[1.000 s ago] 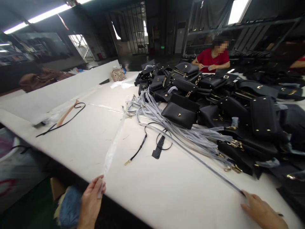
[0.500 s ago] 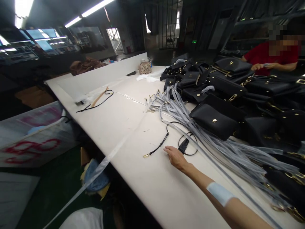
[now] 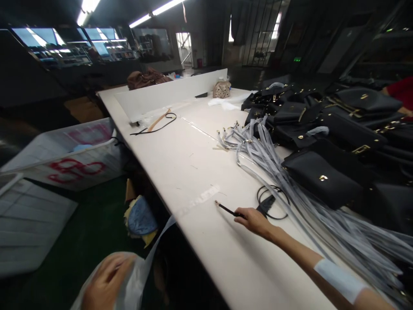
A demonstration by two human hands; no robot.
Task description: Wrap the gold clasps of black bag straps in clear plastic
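My right hand (image 3: pixel 253 221) is closed around a thin black bag strap (image 3: pixel 230 210), whose gold clasp (image 3: pixel 217 202) points left above the white table. Beside that hand, a coiled black cord (image 3: pixel 280 188) lies with a dark flat piece. At the lower left, off the table edge, my left hand (image 3: pixel 108 280) has its fingers curled against whitish plastic, partly blurred. A translucent plastic strip (image 3: pixel 161 234) runs from there up to the table edge. Many straps in clear plastic sleeves (image 3: pixel 267 159) lie in a bundle right of my right hand.
Black handbags (image 3: pixel 322 176) are heaped on the right of the table (image 3: pixel 180 172). A black cord with a tan strip (image 3: pixel 158 122) lies further back, before a low white board (image 3: pixel 174 92). White bins (image 3: pixel 80 165) stand left on the floor. A person's red sleeve (image 3: pixel 402 92) shows far right.
My right hand has closed on the black strap and lifted its clasp end. My left hand has come into view. The plastic strip has slid back across the table toward it; the view has turned left.
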